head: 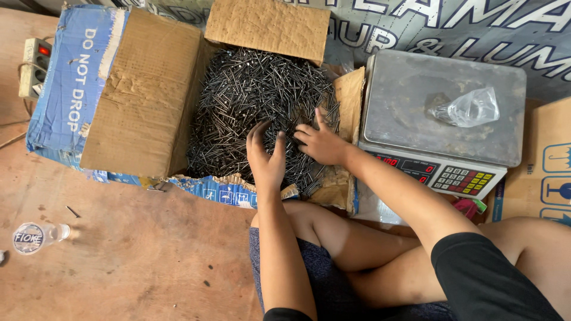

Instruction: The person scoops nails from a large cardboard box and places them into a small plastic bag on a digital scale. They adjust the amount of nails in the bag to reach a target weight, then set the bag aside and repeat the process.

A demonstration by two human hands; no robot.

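Crossed legs [357,249] fill the lower frame. Left hand [266,156] and right hand [321,142], fingers spread, dig into nails [250,101] in the centre box [143,89]; nothing gathered. The bag [470,108] on the scale [440,113], upper right, looks nearly empty.

A worn reddish-brown wooden floor [137,249] lies in soft daylight, with a power strip [34,66] at the left edge and a printed grey banner [476,30] behind.
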